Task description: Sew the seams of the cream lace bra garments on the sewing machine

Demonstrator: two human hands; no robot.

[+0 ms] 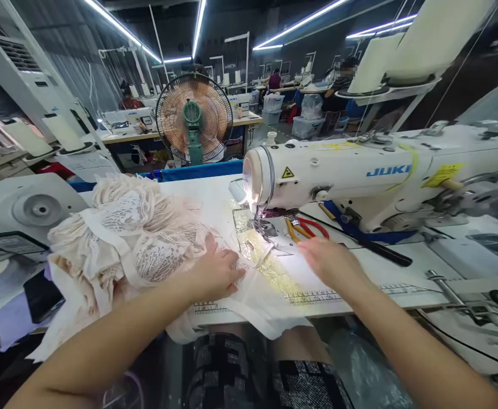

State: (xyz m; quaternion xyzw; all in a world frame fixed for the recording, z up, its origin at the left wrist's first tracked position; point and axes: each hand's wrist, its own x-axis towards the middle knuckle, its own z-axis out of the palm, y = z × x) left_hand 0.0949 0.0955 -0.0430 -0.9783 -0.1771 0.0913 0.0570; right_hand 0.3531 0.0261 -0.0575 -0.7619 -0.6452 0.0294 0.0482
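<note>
Sewing table [215, 196], one machine [360, 170], one lace pile [133, 238], left hand [217, 270] on it, right hand [332, 262]

The right hand [332, 262] is blurred, so its fingers cannot be counted and I cannot tell if it touches the table [402, 272]. The needle of the sewing machine [360, 170] is lost in the glare of its lamp. The machine body is cut off by the right edge. The left hand [217, 271] covers part of the lace fabric [138, 238], which hangs below the table edge. The tool with red and yellow handles [306, 227] is half hidden under the machine.
</note>
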